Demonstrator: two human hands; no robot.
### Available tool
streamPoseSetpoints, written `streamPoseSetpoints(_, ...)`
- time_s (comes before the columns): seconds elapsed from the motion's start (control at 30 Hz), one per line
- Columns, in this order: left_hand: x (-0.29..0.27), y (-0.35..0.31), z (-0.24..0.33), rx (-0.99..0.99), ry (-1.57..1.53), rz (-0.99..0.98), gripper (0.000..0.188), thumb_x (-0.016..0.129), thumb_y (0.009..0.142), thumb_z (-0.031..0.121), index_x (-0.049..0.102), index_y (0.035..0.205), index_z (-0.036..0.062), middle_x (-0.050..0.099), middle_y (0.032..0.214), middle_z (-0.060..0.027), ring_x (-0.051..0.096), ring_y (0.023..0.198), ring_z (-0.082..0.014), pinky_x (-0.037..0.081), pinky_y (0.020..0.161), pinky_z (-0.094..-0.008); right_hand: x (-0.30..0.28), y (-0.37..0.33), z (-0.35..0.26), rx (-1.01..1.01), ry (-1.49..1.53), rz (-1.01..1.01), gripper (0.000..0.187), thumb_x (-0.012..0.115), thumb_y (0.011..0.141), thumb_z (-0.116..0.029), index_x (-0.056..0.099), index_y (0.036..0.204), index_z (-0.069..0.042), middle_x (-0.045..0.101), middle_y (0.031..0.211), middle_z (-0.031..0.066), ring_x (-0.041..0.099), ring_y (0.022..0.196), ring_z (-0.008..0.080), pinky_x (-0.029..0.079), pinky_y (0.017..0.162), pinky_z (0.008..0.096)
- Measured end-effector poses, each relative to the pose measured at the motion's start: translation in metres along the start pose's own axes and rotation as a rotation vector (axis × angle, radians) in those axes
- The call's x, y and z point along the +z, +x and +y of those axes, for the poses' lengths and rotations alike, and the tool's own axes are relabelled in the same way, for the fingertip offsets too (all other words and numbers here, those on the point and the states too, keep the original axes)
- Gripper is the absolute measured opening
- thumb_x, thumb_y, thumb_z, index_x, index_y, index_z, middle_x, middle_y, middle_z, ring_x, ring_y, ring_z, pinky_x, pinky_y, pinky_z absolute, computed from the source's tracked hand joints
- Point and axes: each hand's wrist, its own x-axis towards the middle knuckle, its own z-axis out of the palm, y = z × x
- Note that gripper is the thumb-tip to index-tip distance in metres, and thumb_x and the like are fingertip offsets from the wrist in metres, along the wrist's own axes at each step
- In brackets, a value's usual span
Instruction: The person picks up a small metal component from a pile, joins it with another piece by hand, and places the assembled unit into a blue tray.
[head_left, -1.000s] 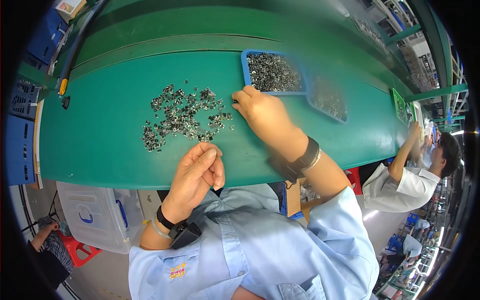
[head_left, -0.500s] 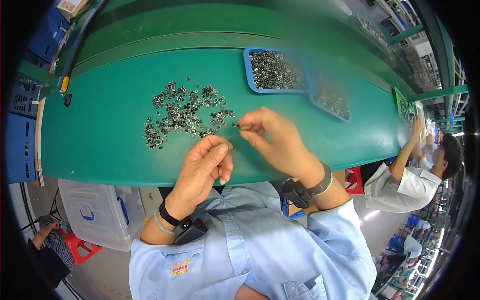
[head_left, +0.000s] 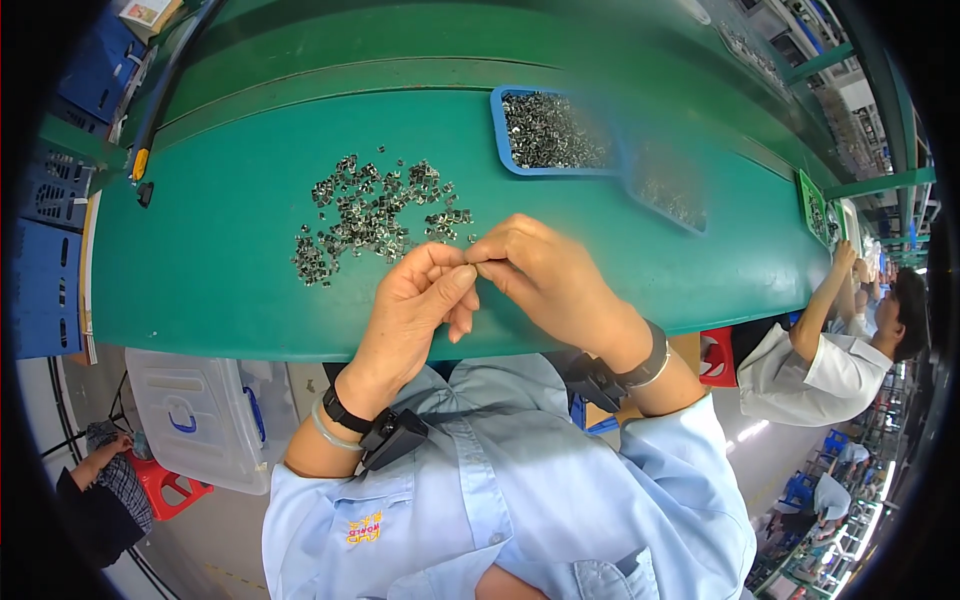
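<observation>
My left hand [head_left: 420,300] and my right hand [head_left: 545,272] meet over the near side of the green table, thumbs and forefingers pinched tip to tip. Whatever lies between the fingertips is hidden now; a moment ago a tiny dark metal part showed in my right pinch. The other fingers of my left hand are loosely curled. Just beyond my hands is a loose spread of small shiny metal parts [head_left: 375,215], several of them close to my left fingertips.
A blue tray [head_left: 497,130] full of similar parts stands at the back right, beside a blurred second tray [head_left: 665,190]. A yellow-ended cutter [head_left: 140,164] is at the far left. A lidded clear box [head_left: 190,400] stands below the table. A co-worker [head_left: 815,370] sits at the right.
My hands have come together: the left has moved up and right until its fingertips touch those of my right hand. The small part in my right pinch is now covered. The view has shifted slightly.
</observation>
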Motion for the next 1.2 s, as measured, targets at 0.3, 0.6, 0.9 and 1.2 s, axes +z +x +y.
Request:
streamPoseSetpoints(0.3, -0.004, -0.007, -0.002, 0.016, -0.111, -0.079, 0.016, 0.054, 0.095, 0.018, 0.055, 0.101, 0.0028, 0.060, 0.076, -0.0046, 0.055, 0.059, -0.0087, 0.042, 0.049, -0.0209, 0.013, -0.014, -0.001, 0.029, 0.212, 0.129, 0.023, 0.068, 0.078, 0.000, 0.061, 0.100, -0.006, 0.059, 0.094, 0.0077, 0.058, 0.089, 0.0170, 0.050, 0.071, 0.0276)
streamPoseSetpoints(0.6, 0.000, -0.014, 0.005, -0.004, -0.082, -0.047, 0.017, 0.054, 0.095, 0.017, 0.057, 0.103, 0.0017, 0.062, 0.078, -0.0063, 0.056, 0.059, -0.0096, 0.042, 0.048, -0.0212, 0.010, -0.012, -0.003, -0.092, -0.006, 0.172, 0.023, 0.071, 0.074, -0.002, 0.060, 0.093, -0.008, 0.059, 0.096, 0.0061, 0.058, 0.089, 0.0219, 0.048, 0.075, 0.0321)
streamPoseSetpoints(0.9, -0.005, -0.013, 0.001, -0.005, -0.120, -0.077, 0.019, 0.054, 0.095, 0.017, 0.058, 0.106, 0.0012, 0.062, 0.079, -0.0069, 0.056, 0.058, -0.0101, 0.041, 0.047, -0.0222, 0.013, -0.011, -0.005, -0.098, -0.022, 0.160, 0.025, 0.072, 0.071, -0.002, 0.060, 0.093, -0.009, 0.061, 0.093, 0.0044, 0.058, 0.088, 0.0235, 0.046, 0.073, 0.0340)
streamPoseSetpoints(1.2, 0.002, -0.016, 0.003, -0.015, -0.173, -0.052, 0.019, 0.055, 0.094, 0.019, 0.057, 0.101, 0.0014, 0.063, 0.079, -0.0071, 0.055, 0.057, -0.0103, 0.041, 0.047, -0.0224, 0.021, -0.018, -0.001, -0.110, -0.026, 0.262, 0.024, 0.072, 0.071, -0.001, 0.061, 0.091, -0.009, 0.061, 0.092, 0.0053, 0.058, 0.086, 0.0234, 0.047, 0.071, 0.0337)
